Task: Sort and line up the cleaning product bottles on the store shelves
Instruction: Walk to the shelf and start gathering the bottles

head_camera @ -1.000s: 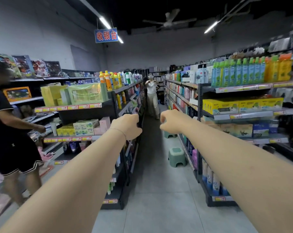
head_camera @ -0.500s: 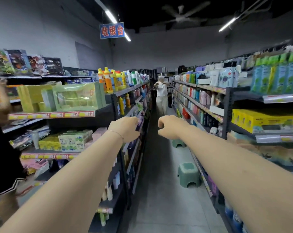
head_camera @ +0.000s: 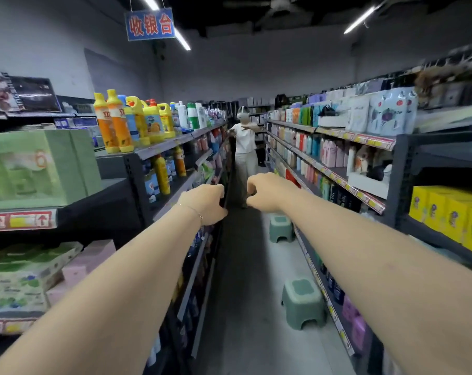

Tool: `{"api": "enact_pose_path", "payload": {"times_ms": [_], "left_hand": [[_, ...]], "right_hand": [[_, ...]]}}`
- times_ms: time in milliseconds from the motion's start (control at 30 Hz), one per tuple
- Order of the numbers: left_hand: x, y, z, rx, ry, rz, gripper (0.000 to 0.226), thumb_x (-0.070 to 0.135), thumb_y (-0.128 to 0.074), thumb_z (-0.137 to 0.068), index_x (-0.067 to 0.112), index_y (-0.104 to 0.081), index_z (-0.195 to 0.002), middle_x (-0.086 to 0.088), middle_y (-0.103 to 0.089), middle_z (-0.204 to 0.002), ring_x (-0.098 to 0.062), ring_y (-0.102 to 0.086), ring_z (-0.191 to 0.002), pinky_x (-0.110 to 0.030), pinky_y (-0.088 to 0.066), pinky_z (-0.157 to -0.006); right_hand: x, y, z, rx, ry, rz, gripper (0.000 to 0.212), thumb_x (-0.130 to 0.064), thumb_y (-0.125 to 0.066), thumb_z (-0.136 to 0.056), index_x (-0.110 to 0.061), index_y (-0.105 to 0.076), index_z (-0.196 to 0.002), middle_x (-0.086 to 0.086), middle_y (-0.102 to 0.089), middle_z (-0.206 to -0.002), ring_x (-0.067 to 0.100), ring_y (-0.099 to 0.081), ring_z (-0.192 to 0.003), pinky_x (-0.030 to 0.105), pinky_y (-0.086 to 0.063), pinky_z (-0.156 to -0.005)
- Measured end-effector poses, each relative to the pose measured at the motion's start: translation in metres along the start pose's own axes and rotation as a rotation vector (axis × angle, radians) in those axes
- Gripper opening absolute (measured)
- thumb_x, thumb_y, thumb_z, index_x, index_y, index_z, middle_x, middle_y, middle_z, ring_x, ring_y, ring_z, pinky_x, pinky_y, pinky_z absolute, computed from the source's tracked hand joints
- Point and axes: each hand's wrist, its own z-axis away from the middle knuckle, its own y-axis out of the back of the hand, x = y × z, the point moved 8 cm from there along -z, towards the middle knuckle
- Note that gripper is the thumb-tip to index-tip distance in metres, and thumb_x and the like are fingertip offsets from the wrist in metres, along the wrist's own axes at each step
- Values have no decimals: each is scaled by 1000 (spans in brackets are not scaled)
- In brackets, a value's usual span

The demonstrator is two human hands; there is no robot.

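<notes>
Straight ahead in the head view, two bare arms reach down a shop aisle. The left hand [head_camera: 205,203] and the right hand [head_camera: 267,191] hover near each other, fingers curled under, holding nothing. Up and left of the left hand, orange and yellow plastic cleaning bottles [head_camera: 121,123] stand on the top board of a dark metal shelf unit [head_camera: 136,180]. Below the right hand, pale green plastic stools [head_camera: 303,304] sit on the floor. Beyond both hands stands a person in white clothes [head_camera: 245,143]. Right of the right hand sit yellow cardboard boxes [head_camera: 451,212].
</notes>
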Motion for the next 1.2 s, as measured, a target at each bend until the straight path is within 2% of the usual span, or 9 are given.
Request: {"api": "enact_pose_path", "payload": {"times_ms": [200,333,400,500,600,733,833,1000,1200], "left_hand": [[-3,-29,-163,-15,53,44,38,34,-54,-90,20,-48,-126,-5,-57,-121,-27,-59,-101,-44,-53,-85],[-8,-50,-257,-8,79,100,41,34,-55,-91,21,-47,-129,-5,-55,-125,-27,-57,-108,-47,-50,-89],[-19,-64,-294,-27,90,90,38,34,-54,-90,20,-49,-125,-5,-55,-121,-27,-56,-105,-45,-50,-85],[-50,-84,-354,-22,124,78,30,34,-55,-88,20,-51,-113,-4,-59,-114,-28,-57,-99,-44,-52,-81],[-91,-104,-410,-38,185,75,29,35,-55,-87,19,-52,-111,-5,-60,-113,-28,-58,-98,-45,-53,-83],[-145,-125,-491,-51,257,77,40,37,-55,-88,21,-48,-124,-6,-56,-122,-29,-57,-106,-45,-50,-89],[-185,-136,-560,-30,303,94,39,36,-54,-89,20,-48,-125,-6,-57,-121,-30,-57,-105,-44,-51,-89],[-242,-151,-657,9,357,110,42,34,-55,-89,18,-47,-126,-7,-58,-120,-29,-57,-103,-45,-52,-88],[-301,-185,-747,-9,434,68,40,37,-57,-88,18,-48,-122,-7,-58,-120,-30,-58,-104,-45,-52,-88]], "right_hand": [[80,-15,-142,-26,23,38,25,-26,-50,-88,-16,-54,-111,7,-57,-111,28,-58,-94,40,-52,-80],[123,-22,-238,-19,47,62,26,-25,-50,-87,-15,-55,-110,7,-57,-112,29,-58,-95,40,-52,-81],[135,-33,-284,-23,63,51,23,-27,-50,-87,-16,-55,-107,6,-57,-109,28,-57,-95,37,-50,-78],[138,-61,-355,-60,121,34,21,-28,-51,-88,-16,-54,-105,6,-58,-108,27,-56,-95,34,-44,-72],[136,-92,-423,-92,177,29,25,-30,-51,-89,-15,-54,-109,6,-57,-111,27,-55,-96,35,-45,-74],[138,-124,-520,-86,226,31,26,-29,-51,-88,-16,-55,-110,5,-57,-113,27,-57,-94,39,-50,-80],[140,-137,-602,-88,237,25,28,-30,-51,-88,-16,-55,-111,5,-57,-116,28,-57,-98,43,-51,-86],[138,-158,-716,-82,284,-15,26,-27,-49,-88,-17,-54,-112,5,-56,-112,27,-57,-94,38,-51,-81],[135,-211,-828,-131,362,-48,28,-27,-51,-89,-18,-55,-116,7,-56,-118,26,-57,-96,39,-52,-80]]}}
